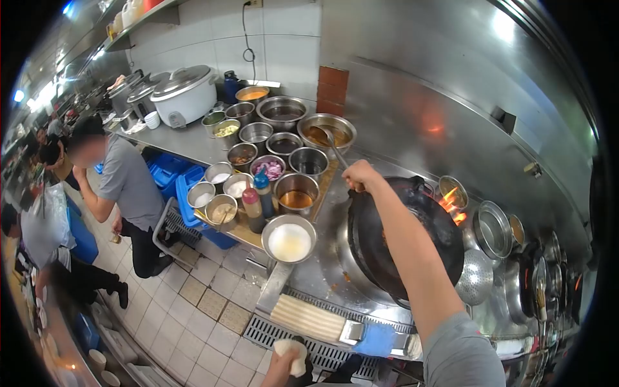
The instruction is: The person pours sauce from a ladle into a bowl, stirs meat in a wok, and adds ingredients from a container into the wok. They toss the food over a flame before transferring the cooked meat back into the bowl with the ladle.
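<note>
My right hand is closed around the handle of a ladle, my arm reaching over a black wok. The ladle's bowl end dips into a steel basin of brown liquid at the back. Low in the view, my left hand grips a folded whitish cloth near the stove's front edge. A saucepan with white and pale yellow contents rests left of the wok, its handle pointing toward me. My arm hides part of the wok's inside.
Flames rise behind the wok. A perforated strainer lies to its right. Squeeze bottles and several steel pots of ingredients crowd the left counter. A rice cooker stands farther back. A person in grey stands in the aisle.
</note>
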Action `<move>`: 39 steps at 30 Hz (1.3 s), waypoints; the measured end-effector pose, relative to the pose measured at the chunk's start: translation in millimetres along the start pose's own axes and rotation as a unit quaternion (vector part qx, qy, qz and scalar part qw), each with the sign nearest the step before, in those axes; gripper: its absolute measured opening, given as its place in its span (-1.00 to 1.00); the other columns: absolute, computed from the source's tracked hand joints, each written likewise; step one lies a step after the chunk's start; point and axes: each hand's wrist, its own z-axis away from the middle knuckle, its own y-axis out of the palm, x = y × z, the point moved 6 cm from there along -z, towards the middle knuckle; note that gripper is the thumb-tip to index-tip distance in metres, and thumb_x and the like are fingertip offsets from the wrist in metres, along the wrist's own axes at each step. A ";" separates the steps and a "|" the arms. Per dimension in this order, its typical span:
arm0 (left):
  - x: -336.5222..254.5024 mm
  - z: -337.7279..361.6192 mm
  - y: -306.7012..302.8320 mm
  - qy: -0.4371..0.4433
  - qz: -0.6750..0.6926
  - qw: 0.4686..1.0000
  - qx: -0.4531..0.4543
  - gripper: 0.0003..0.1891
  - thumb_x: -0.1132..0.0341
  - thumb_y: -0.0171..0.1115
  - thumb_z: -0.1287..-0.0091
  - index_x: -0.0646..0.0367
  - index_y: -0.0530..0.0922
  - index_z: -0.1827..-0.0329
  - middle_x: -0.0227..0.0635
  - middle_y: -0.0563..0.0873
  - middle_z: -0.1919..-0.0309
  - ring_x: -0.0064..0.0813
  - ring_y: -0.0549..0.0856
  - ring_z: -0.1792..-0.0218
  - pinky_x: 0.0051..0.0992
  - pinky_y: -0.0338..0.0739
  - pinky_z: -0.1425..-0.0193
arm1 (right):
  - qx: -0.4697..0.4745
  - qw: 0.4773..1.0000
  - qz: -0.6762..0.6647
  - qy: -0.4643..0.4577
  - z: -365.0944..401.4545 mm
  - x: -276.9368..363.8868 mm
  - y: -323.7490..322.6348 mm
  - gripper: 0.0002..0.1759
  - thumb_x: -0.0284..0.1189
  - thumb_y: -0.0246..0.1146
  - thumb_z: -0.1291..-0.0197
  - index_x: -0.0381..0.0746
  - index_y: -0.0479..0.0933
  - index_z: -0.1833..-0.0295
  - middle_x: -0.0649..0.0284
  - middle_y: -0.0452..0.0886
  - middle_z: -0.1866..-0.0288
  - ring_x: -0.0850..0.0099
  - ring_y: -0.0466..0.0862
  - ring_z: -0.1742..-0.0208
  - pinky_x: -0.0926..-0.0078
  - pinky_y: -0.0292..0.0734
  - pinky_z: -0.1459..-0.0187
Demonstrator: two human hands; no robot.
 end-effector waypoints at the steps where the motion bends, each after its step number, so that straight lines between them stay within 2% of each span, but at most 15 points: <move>1: 3.5 6.3 -10.0 -0.018 0.005 1.000 -0.023 -0.67 0.39 0.16 -0.17 0.32 0.42 0.01 -0.23 0.61 0.27 -0.38 0.64 0.29 -0.43 0.55 0.24 | 0.004 1.000 0.001 -0.002 -2.2 0.4 0.7 -0.84 -0.54 0.21 -0.01 -0.37 0.42 0.53 0.18 0.46 0.68 0.42 0.48 0.73 0.46 0.28 0.75; 2: 6.9 3.7 -21.2 0.030 -0.057 0.997 -0.031 -0.52 0.29 0.14 -0.18 0.31 0.34 -0.15 -0.01 0.58 0.12 -0.15 0.62 0.16 -0.28 0.57 0.15 | 0.005 0.997 -0.073 0.016 0.5 -0.7 0.9 -0.83 -0.54 0.20 -0.04 -0.34 0.41 0.53 0.20 0.45 0.68 0.44 0.47 0.73 0.50 0.26 0.76; 8: 22.3 10.3 -39.3 -0.011 0.009 0.998 -0.065 -0.68 0.38 0.15 -0.18 0.34 0.43 0.03 -0.20 0.62 0.27 -0.35 0.65 0.31 -0.42 0.57 0.26 | 0.030 0.880 -0.474 -0.005 75.6 -55.6 -23.6 -0.89 -0.49 0.13 -0.17 -0.22 0.34 0.21 0.34 0.37 0.63 0.58 0.31 0.76 0.60 0.21 0.76; 10: 13.0 8.8 -26.6 -0.021 -0.003 0.999 -0.031 -0.68 0.37 0.14 -0.18 0.35 0.43 0.03 -0.18 0.63 0.26 -0.34 0.66 0.30 -0.41 0.57 0.26 | 0.019 0.864 -0.498 -0.067 145.8 -87.0 -37.7 -0.85 -0.50 0.10 -0.18 -0.19 0.31 0.15 0.36 0.35 0.64 0.60 0.30 0.77 0.62 0.21 0.78; 14: 5.5 -3.6 15.1 -0.047 0.001 0.998 0.030 -0.68 0.39 0.16 -0.19 0.36 0.46 0.03 -0.20 0.65 0.26 -0.42 0.66 0.33 -0.47 0.56 0.27 | -0.142 0.943 -0.299 -0.035 295.4 -157.2 -59.1 -0.95 -0.56 0.08 -0.14 -0.26 0.42 0.27 0.33 0.41 0.64 0.62 0.38 0.76 0.65 0.20 0.79; 17: 14.5 -25.5 53.4 -0.047 -0.014 0.997 0.057 -0.67 0.38 0.20 -0.19 0.34 0.46 0.01 -0.21 0.64 0.21 -0.41 0.66 0.27 -0.46 0.56 0.24 | -0.177 0.964 -0.200 0.000 372.3 -179.8 -69.4 -0.62 -0.64 0.12 -0.10 -0.34 0.41 -0.09 0.39 0.40 0.64 0.64 0.38 0.73 0.68 0.22 0.71; 25: 21.0 -79.0 211.3 -0.060 -0.128 0.980 0.139 -0.61 0.11 0.16 -0.29 0.20 0.44 -0.03 -0.29 0.63 0.25 -0.46 0.67 0.30 -0.40 0.60 0.33 | -0.179 0.954 -0.237 0.034 453.0 -197.5 -103.8 -0.52 -0.65 0.10 -0.12 -0.32 0.33 -0.21 0.35 0.43 0.57 0.64 0.37 0.71 0.69 0.23 0.71; 27: 34.6 -96.0 233.6 -0.089 -0.109 0.977 0.162 -0.63 0.05 0.10 -0.32 0.16 0.45 0.01 -0.29 0.64 0.29 -0.44 0.66 0.33 -0.40 0.57 0.40 | -0.117 0.886 -0.448 0.013 464.6 -222.7 -97.6 -0.50 -0.62 0.10 -0.14 -0.27 0.29 -0.24 0.33 0.42 0.56 0.61 0.37 0.72 0.68 0.23 0.73; 28: 34.5 -99.1 240.4 -0.090 -0.115 0.976 0.164 -0.63 0.05 0.10 -0.32 0.16 0.45 0.01 -0.29 0.64 0.29 -0.44 0.66 0.33 -0.40 0.57 0.40 | -0.101 0.800 -0.590 0.026 463.4 -250.4 -86.3 -0.45 -0.64 0.09 -0.13 -0.25 0.27 -0.29 0.30 0.39 0.61 0.56 0.34 0.77 0.67 0.21 0.77; 29: 36.3 -98.7 250.0 -0.123 -0.115 0.962 0.214 -0.62 0.00 0.08 -0.33 0.12 0.44 0.03 -0.29 0.63 0.26 -0.41 0.66 0.30 -0.40 0.56 0.37 | -0.123 0.801 -0.582 0.068 461.0 -274.2 -73.9 -0.45 -0.63 0.09 -0.16 -0.25 0.25 -0.31 0.33 0.39 0.61 0.59 0.34 0.76 0.67 0.22 0.76; 30: 41.1 -95.8 259.5 -0.157 -0.113 0.945 0.263 -0.62 -0.04 0.05 -0.33 0.08 0.42 0.05 -0.29 0.62 0.24 -0.37 0.66 0.28 -0.40 0.55 0.35 | -0.166 0.888 -0.426 0.047 461.1 -286.6 -64.8 -0.45 -0.64 0.09 -0.16 -0.24 0.25 -0.31 0.35 0.39 0.61 0.61 0.34 0.76 0.66 0.23 0.75; 31: 45.3 -95.9 265.6 -0.157 -0.115 0.945 0.264 -0.62 -0.04 0.05 -0.33 0.08 0.42 0.05 -0.29 0.62 0.24 -0.37 0.66 0.28 -0.40 0.55 0.35 | -0.202 0.945 -0.255 0.025 461.5 -285.9 -62.0 -0.44 -0.65 0.08 -0.17 -0.23 0.24 -0.32 0.36 0.39 0.61 0.63 0.33 0.76 0.66 0.23 0.74; 34: 50.9 -99.9 282.3 -0.154 -0.067 0.979 0.116 -0.77 0.08 0.13 -0.27 0.00 0.43 0.20 -0.37 0.58 0.43 -0.32 0.57 0.44 -0.29 0.42 0.46 | -0.169 0.937 -0.303 0.031 479.2 -290.7 -69.2 -0.40 -0.69 0.07 -0.15 -0.24 0.21 -0.34 0.40 0.38 0.62 0.65 0.34 0.75 0.67 0.24 0.72; 37: 77.4 -124.9 271.8 -0.174 -0.030 0.977 0.117 -0.85 0.22 0.12 -0.21 0.01 0.42 0.23 -0.36 0.58 0.41 -0.33 0.56 0.44 -0.29 0.39 0.47 | -0.165 0.940 -0.294 0.044 507.8 -292.5 -63.8 -0.38 -0.70 0.06 -0.14 -0.24 0.18 -0.36 0.38 0.38 0.62 0.64 0.35 0.74 0.67 0.25 0.71; 39: 67.7 -76.9 269.1 -0.155 0.001 0.983 0.100 -0.95 0.31 0.08 -0.17 0.02 0.45 0.35 -0.34 0.58 0.44 -0.31 0.56 0.47 -0.29 0.41 0.48 | -0.186 0.932 -0.310 0.023 526.2 -286.7 -65.2 -0.36 -0.61 0.11 -0.17 -0.24 0.13 -0.39 0.42 0.37 0.62 0.66 0.37 0.72 0.68 0.24 0.72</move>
